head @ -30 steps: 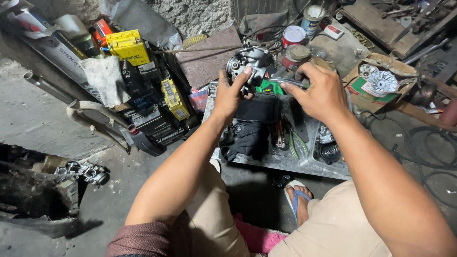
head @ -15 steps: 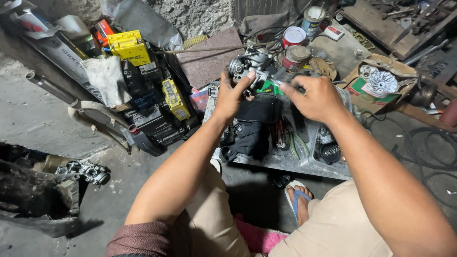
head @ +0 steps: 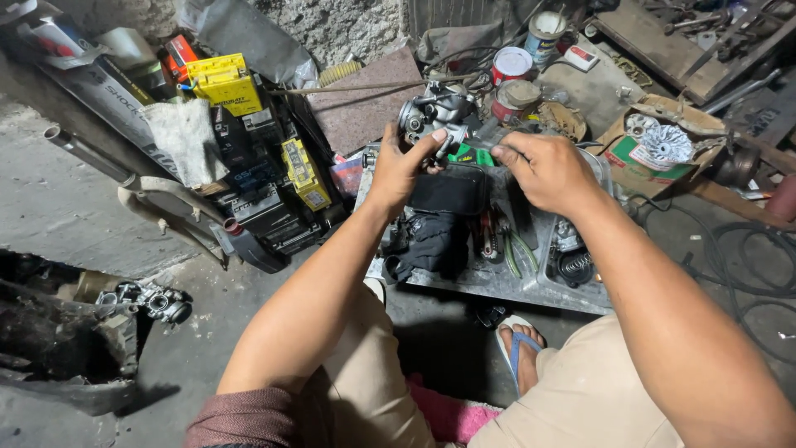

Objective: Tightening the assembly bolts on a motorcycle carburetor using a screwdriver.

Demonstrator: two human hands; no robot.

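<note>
Head cam showed the left hand (head: 398, 170) with its grip clamped on a grey metal carburetor (head: 435, 114), held up over the metal tray (head: 497, 282), while the right hand (head: 543, 166) pinched a thin tool (head: 479, 143) against it. Yellow boxes (head: 222, 81) sat far left, red-and-white cans (head: 510, 65) behind, and a brown-and-green carton (head: 643, 153) right. Bare concrete floor (head: 66, 207) lay open on the left.

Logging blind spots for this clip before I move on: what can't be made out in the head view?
- Tool in the right hand: the fingers cover most of it, so its kind is unclear.
- Underside of the metal engine part: hidden by the left hand.
- Contents of the metal tray: dark, cluttered, partly behind both forearms.
- Small metal part on the floor: too small to identify.
</note>
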